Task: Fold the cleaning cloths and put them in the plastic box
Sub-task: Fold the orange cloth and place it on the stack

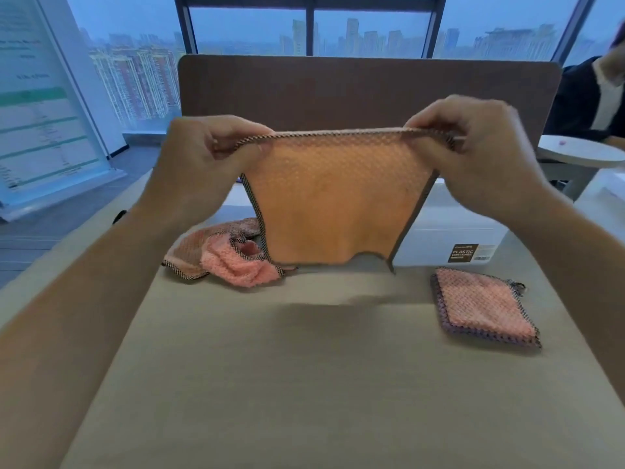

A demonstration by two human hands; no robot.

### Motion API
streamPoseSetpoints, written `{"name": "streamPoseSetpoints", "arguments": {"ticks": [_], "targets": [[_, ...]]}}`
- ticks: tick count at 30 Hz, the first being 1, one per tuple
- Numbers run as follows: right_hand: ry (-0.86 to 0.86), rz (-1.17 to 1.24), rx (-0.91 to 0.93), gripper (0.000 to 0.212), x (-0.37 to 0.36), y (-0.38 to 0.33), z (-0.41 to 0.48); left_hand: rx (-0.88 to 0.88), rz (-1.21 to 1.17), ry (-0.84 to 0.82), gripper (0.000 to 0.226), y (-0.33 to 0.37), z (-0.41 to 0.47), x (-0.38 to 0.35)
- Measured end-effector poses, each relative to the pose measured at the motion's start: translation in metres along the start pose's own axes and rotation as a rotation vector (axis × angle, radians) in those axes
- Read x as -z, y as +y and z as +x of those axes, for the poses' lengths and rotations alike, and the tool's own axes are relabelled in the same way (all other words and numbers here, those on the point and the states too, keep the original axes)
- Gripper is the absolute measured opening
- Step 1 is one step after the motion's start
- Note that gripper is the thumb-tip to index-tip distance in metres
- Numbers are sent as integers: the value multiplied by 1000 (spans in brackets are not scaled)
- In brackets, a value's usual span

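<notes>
I hold an orange cleaning cloth [334,204] with a dark checked border spread in the air above the table. My left hand [203,157] pinches its top left corner and my right hand [480,154] pinches its top right corner. The cloth hangs down in front of the white plastic box [449,238], which stands behind it with a black label on its front. A crumpled pink cloth [230,255] lies on the table at the left. A folded pink cloth [483,306] lies flat on the table at the right, in front of the box.
The beige table [304,384] runs toward me. A brown partition [338,93] stands behind the box. A round white table [581,152] and a seated person [595,96] are at the far right. A printed board [40,106] leans at the left by the windows.
</notes>
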State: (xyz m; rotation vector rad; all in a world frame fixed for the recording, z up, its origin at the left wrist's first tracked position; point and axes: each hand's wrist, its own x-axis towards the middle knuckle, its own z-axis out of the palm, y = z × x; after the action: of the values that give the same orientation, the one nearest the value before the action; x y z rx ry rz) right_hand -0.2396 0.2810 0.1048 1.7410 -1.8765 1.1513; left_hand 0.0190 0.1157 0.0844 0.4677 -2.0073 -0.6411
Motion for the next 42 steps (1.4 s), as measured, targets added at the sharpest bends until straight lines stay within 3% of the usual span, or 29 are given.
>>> {"name": "streamPoseSetpoints", "arguments": {"ticks": [5,7,11,13,21,33,39,42], "targets": [[28,33,161,6,2,-13,-54,-131,17,-39,20,16,-43,14],[-92,66,180,11,-16,-5,-102,-91,51,-134,20,6,-77,13],[-457,88,212,22,-57,22,-191,-54,141,-535,20,-48,-155,-3],[-519,101,195,24,-68,30,-212,-51,201,-604,25,-68,-184,-11],[-562,100,97,30,-65,25,-226,-33,219,-569,40,-66,-205,-15],[-552,114,69,36,-36,-4,-259,-9,266,-649,41,-43,-238,4],[-552,172,71,30,-18,-22,-277,32,204,-513,24,-11,-256,14],[-499,217,-20,22,-6,-35,-267,102,138,-436,18,11,-245,19]]}}
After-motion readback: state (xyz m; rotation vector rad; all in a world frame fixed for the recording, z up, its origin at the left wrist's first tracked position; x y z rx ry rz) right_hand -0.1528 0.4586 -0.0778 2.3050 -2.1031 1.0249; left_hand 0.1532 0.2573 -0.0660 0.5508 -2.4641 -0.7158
